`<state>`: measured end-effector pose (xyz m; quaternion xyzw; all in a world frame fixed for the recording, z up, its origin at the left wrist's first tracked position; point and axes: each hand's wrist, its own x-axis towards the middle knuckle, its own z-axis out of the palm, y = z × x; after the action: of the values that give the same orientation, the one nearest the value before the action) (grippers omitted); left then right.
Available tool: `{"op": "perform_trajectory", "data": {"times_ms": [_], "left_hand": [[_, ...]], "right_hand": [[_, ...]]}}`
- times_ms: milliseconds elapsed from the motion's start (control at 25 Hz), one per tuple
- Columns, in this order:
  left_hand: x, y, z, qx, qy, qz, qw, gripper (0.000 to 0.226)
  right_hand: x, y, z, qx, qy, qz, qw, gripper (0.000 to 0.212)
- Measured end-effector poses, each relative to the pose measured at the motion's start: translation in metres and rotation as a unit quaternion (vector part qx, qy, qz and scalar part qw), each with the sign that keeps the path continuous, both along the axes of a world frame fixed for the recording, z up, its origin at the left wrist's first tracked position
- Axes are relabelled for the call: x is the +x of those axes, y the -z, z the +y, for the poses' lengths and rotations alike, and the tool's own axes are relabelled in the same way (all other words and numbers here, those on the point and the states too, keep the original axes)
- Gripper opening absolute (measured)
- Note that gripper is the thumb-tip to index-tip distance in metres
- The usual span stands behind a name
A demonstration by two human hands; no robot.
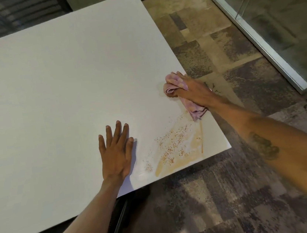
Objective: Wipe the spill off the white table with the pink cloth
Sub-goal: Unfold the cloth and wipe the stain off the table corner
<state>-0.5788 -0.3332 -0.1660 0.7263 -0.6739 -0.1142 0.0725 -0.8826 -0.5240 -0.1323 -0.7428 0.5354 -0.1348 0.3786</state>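
Head view, looking down on a large flat white rectangular table (49,90), its right edge running diagonally above patchy brown and grey carpet tiles (228,53). Beyond the carpet at upper right, a glass partition in a metal frame (265,25).

Near the table's front right corner, an orange-brown liquid spill with darker rusty specks (178,152), smeared from the front edge toward the right edge.

Left hand (117,155) pressed flat on the tabletop, fingers spread, gripping nothing, just beside the spill's left margin. Bare left forearm crossing the front edge.

Right hand (194,90) closed over a crumpled pink cloth (174,84) at the right edge, beyond the spill's far end. One bunch of cloth poking out ahead of the fingers, another tail trailing under the wrist, reaching the spill's upper tip. Dark tattoo (264,145) on the right forearm.
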Motion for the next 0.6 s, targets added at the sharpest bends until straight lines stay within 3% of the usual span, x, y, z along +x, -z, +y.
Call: {"op": "perform_trajectory", "data": {"times_ms": [80,160,320,480,600], "left_hand": [[0.002,0.003,0.0,-0.006,0.002,0.002,1.0,0.063],[0.003,0.008,0.001,-0.009,0.002,-0.002,1.0,0.058],[0.005,0.014,-0.001,-0.02,0.001,-0.004,1.0,0.054],[0.005,0.018,0.0,-0.03,-0.003,-0.015,0.999,0.052],[0.006,0.018,0.0,-0.031,0.002,-0.008,0.999,0.054]], "right_hand": [[-0.003,0.0,0.001,-0.036,-0.104,0.054,0.992,0.072],[-0.005,-0.002,0.004,-0.062,-0.143,0.084,0.984,0.072],[-0.005,0.0,0.011,-0.071,-0.147,0.096,0.982,0.04],[-0.013,0.01,0.034,-0.096,-0.133,0.134,0.977,0.063],[-0.019,0.011,0.072,-0.112,-0.13,0.164,0.971,0.066]]}}
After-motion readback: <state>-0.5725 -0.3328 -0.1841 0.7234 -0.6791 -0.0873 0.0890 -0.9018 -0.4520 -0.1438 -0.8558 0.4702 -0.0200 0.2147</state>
